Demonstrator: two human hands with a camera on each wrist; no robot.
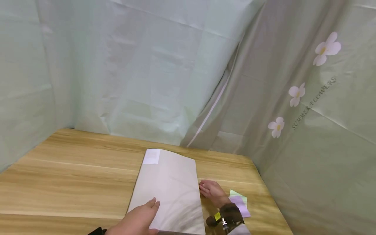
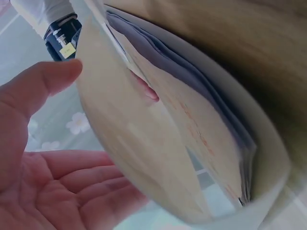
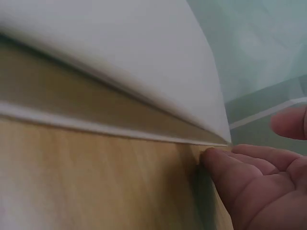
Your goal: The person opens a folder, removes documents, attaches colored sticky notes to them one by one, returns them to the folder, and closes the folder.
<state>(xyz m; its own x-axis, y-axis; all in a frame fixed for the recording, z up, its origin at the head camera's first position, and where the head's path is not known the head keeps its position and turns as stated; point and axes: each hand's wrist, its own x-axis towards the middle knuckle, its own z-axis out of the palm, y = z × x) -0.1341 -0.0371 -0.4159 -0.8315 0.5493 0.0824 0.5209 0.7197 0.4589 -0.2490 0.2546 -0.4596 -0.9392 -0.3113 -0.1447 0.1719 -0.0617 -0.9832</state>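
A large pale folder (image 1: 173, 186) with a white label (image 1: 151, 156) at its far left corner lies on the wooden table. My left hand (image 1: 139, 217) rests on its cover near the front, fingers straight. In the left wrist view the folder's near end gapes, showing blue-grey sheets (image 2: 201, 81) and a cream page with red marks (image 2: 192, 124); the left thumb stands apart from the cover's edge. My right hand (image 1: 212, 192) is on the table beside the folder's right edge. Its fingers (image 3: 230, 177) are extended near that edge, thumb held away; whether they touch it I cannot tell.
A purple paper slip (image 1: 241, 206) and a green slip (image 1: 239, 195) lie right of the right wrist. Pale curtains (image 1: 147, 71) with printed flowers surround the table (image 1: 76, 176) at the back and sides. A dark strap (image 1: 231, 215) circles the right wrist.
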